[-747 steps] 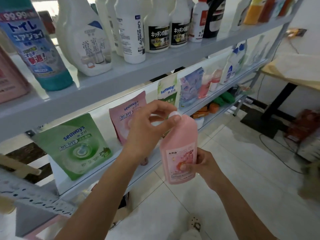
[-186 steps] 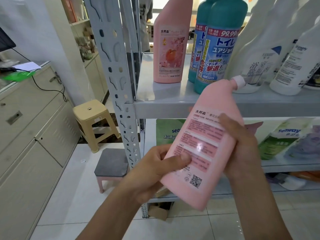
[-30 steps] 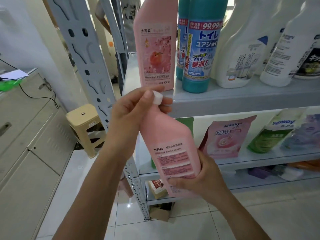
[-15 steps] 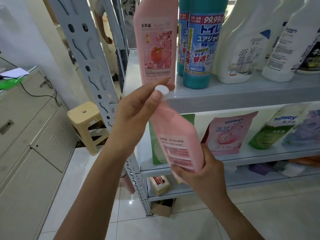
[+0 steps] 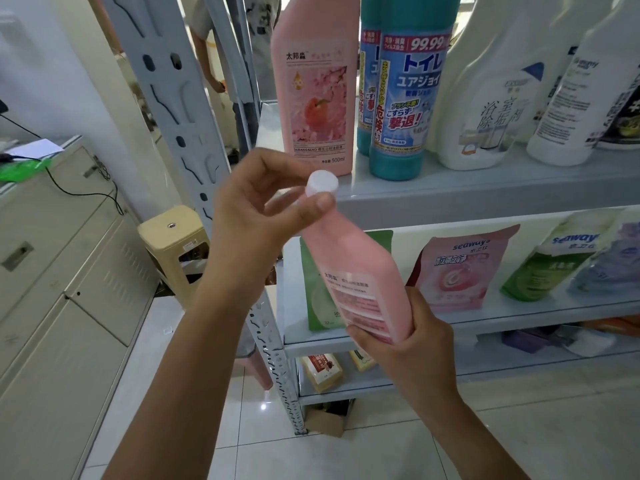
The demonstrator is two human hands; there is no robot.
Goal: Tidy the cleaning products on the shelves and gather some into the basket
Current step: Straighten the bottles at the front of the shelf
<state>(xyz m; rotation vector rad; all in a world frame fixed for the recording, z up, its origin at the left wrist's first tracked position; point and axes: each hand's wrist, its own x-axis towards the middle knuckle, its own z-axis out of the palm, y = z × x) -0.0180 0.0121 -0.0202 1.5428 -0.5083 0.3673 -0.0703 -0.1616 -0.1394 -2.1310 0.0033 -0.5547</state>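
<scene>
I hold a pink bottle (image 5: 360, 271) with a white cap in front of the grey shelf unit (image 5: 485, 192), tilted with its neck up and left. My right hand (image 5: 405, 348) grips its base from below. My left hand (image 5: 256, 216) pinches the neck just under the cap with thumb and fingers. A second, identical pink bottle (image 5: 317, 98) stands upright at the left end of the upper shelf, next to two teal bottles (image 5: 405, 109). No basket is in view.
White spray bottles (image 5: 491, 98) fill the upper shelf to the right. Pink, green and purple refill pouches (image 5: 457, 271) lean on the middle shelf. A perforated shelf post (image 5: 173, 109), a yellow stool (image 5: 173, 244) and grey cabinets (image 5: 52, 289) stand at left. A person stands behind the shelf.
The pink bottle has risen and come closer to the upper shelf's front edge. My left hand stays at the neck, my right hand at the base.
</scene>
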